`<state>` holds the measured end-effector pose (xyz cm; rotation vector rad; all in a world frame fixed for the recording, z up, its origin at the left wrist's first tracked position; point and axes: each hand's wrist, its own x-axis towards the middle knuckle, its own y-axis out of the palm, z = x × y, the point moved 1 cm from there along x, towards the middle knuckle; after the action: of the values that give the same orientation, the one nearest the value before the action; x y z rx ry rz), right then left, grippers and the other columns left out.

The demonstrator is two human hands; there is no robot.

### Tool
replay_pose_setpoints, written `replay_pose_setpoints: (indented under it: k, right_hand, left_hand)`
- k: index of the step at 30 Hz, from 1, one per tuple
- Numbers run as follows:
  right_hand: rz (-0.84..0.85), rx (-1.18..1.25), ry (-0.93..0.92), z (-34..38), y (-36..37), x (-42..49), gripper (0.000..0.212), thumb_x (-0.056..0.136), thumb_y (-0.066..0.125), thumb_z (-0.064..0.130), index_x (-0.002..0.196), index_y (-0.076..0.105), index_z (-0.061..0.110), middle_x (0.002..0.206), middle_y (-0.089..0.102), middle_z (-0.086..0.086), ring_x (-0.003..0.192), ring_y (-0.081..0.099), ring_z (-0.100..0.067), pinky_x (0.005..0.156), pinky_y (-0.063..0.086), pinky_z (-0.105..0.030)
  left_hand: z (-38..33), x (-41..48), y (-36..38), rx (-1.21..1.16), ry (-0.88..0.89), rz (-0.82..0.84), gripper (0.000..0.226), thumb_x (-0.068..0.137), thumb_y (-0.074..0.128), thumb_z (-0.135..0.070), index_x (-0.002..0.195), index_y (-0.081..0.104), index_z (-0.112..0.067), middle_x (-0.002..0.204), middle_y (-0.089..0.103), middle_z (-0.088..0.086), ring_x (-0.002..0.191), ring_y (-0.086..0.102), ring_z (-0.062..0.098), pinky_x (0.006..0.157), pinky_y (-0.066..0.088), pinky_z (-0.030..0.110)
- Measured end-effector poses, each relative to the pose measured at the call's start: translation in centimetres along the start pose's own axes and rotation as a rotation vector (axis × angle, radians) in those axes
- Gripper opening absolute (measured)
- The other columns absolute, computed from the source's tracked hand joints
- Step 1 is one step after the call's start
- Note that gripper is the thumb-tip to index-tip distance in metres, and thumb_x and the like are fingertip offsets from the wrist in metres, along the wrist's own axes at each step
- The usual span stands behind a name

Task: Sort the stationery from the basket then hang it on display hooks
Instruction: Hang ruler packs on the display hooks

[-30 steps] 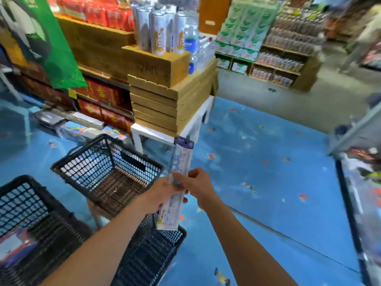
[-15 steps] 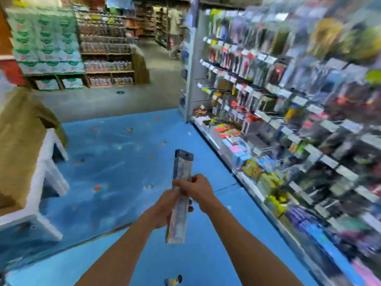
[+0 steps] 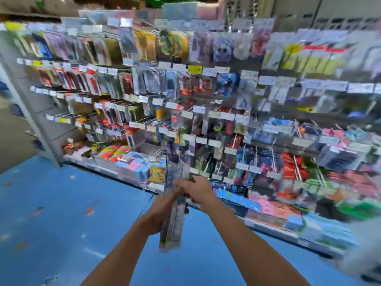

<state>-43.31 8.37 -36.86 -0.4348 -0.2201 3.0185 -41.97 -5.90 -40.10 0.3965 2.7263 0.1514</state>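
Two bare hands hold one long, narrow stationery pack in clear plastic (image 3: 174,205), upright, in the middle of the view. The left hand (image 3: 162,209) is closed around its middle part from the left side, and the right hand (image 3: 196,188) pinches it a little higher from the right, fingers curled on the pack. The lower end of the pack hangs below both hands, above the blue floor with small coloured marks (image 3: 61,213). Behind the pack stands a tall display rack of hooks full of blurred hanging packets (image 3: 226,100), with white price tags at the hook ends. Flat coloured packets lie along its bottom shelf (image 3: 132,162). Details are blurred.
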Motion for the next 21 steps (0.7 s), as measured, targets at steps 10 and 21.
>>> replay_pose_setpoints:
  k: [10,21]
  right_hand:
    - [-0.401,0.14,0.036,-0.1,-18.3,11.6,0.061,0.051,0.091,0.061,0.069,0.052,0.017,0.068,0.051,-0.004,0.06,0.05,-0.019,0.054,0.037,-0.031]
    - [-0.301,0.182,0.112,-2.2,-28.7,24.9,0.006,0.095,0.064,0.0,0.098,0.063,0.005,0.071,0.057,-0.009,0.052,0.044,-0.013,0.048,0.034,-0.027]
  left_hand:
    - [-5.9,16.8,15.0,0.221,-0.033,0.281,0.052,0.097,0.063,-0.047,0.097,0.073,0.004,0.084,0.075,0.021,0.064,0.073,0.027,0.057,0.057,0.032]
    - [-8.2,34.1,21.0,0.364,0.015,0.323,0.055,0.095,0.062,-0.051,0.096,0.073,0.003,0.059,0.067,-0.003,0.053,0.066,0.01,0.055,0.049,0.022]
